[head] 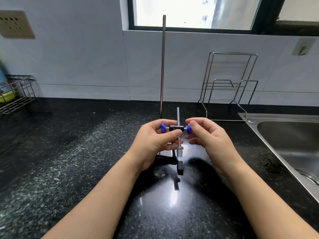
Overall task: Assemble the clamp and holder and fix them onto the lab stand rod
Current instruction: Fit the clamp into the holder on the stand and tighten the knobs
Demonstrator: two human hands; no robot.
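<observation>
Above the dark speckled desk (69, 152), before the upright stand rod (162, 66), the left hand (155, 142) grips a black holder (174, 128) with two blue knobs, crossed by the clamp's steel shaft (178, 118), while right hand (207, 135) fingers pinch the right knob (188, 128).

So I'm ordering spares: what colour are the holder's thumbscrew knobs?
Blue, both knobs, clearest in the head view.

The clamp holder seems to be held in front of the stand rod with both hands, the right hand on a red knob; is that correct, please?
Nearly. In the head view the knob at the right hand is blue, not red. The clamp holder is indeed held by both hands in front of the stand rod, left hand included.
</observation>
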